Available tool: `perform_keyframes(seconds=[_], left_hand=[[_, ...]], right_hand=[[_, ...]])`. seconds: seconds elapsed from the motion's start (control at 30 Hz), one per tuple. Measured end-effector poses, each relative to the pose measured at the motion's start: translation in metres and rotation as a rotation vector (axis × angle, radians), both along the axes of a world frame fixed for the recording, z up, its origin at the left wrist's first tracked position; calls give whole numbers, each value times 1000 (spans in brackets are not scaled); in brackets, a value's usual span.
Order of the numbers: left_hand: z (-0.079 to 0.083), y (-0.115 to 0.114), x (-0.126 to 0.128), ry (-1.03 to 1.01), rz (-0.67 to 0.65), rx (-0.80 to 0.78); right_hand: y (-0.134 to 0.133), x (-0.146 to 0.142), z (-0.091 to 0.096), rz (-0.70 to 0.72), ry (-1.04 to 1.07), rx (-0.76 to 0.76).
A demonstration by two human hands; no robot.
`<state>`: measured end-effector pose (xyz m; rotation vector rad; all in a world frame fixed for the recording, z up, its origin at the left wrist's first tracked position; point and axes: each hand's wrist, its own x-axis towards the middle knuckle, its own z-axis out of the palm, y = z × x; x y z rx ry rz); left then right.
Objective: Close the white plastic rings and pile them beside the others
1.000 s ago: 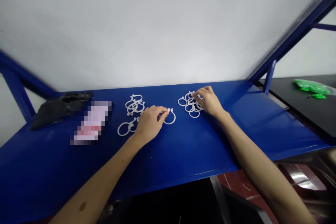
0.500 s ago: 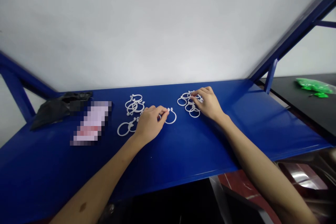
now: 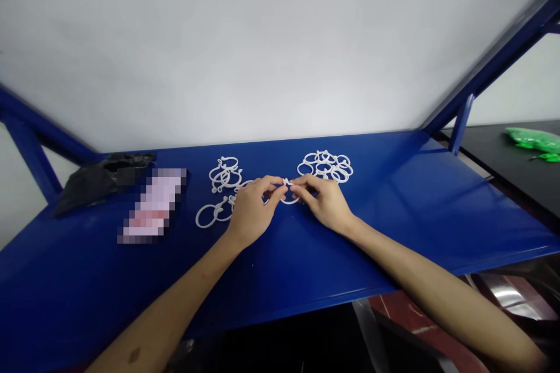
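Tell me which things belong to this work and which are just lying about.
Seemingly in the work:
white ring, pinched by left hand and right hand
left cluster of white rings
right cluster of white rings

Seemingly just lying about:
black plastic
blurred pinkish item
green things on dark table

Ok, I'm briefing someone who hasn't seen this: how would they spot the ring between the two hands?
Start at the blue tabletop. Near its middle, the left hand and right hand almost meet, pinching a white ring whose lower curve shows below. Its neighbours lie in a left cluster and a right cluster; only this one sits between both hands.
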<state>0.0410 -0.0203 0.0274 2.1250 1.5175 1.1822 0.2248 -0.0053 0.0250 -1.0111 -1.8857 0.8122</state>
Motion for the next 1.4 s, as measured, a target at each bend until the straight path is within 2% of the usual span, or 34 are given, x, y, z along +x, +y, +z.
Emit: perform_keyframes(seconds=[0.13, 0.33, 0.47, 0.57, 0.67, 0.73, 0.83, 0.93, 1.07, 1.23, 1.33, 1.4], left_hand=[[-3, -1, -3, -70, -81, -82], [-7, -3, -8, 13, -129, 4], [-4, 1, -10, 59, -173, 15], [-3, 11, -21, 187, -162, 12], [-6, 24, -42, 353, 4, 60], [-9, 30, -58, 481, 123, 61], [-15, 35, -71, 609, 181, 46], [-18, 36, -71, 653, 178, 74], [-15, 34, -66, 640, 185, 96], [-3, 30, -63, 477, 222, 105], [6, 26, -56, 374, 234, 142], [12, 23, -49, 298, 196, 159]], right_hand=[[1, 6, 0, 71, -68, 107], [-3, 12, -2, 188, -224, 302], [1, 14, 1, 196, -256, 332], [10, 18, 9, 88, -249, 373], [24, 31, 14, -152, -257, 430], [37, 43, 11, -290, -291, 413], [53, 58, 1, -359, -380, 340], [61, 63, -8, -374, -456, 325], [59, 60, -8, -413, -494, 386], [51, 58, 1, -399, -471, 429], [42, 50, 3, -329, -421, 409], [32, 40, 3, -217, -366, 352]])
